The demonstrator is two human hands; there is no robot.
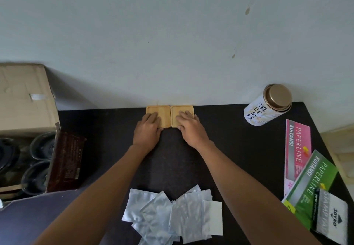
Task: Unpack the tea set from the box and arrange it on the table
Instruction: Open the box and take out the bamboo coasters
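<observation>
Head view. Two square wooden coasters lie side by side at the far edge of the dark desk (229, 149), against the pale wall (172, 34). The left coaster (162, 113) and the right coaster (184, 110) touch along one edge. The left hand (148, 129) rests flat on the left coaster, fingers extended and close together, pinching nothing. The right hand (189, 127) rests flat on the right coaster in the same manner.

The open cardboard box (24, 110) stands at the left end of the desk, well apart from both hands. Dark round pieces (42, 146) remain inside it; their exact type cannot be determined. The box lies to the left of the hands, so the left hand is nearer and is judged the likely one for the next retrieval.

Surface: silver foil packets (172, 216) lie heaped at the near edge, between the forearms. A tea canister (268, 106) stands at the far right. Receipt books (298, 149) and a stamp pad package (331, 219) occupy the right edge.
</observation>
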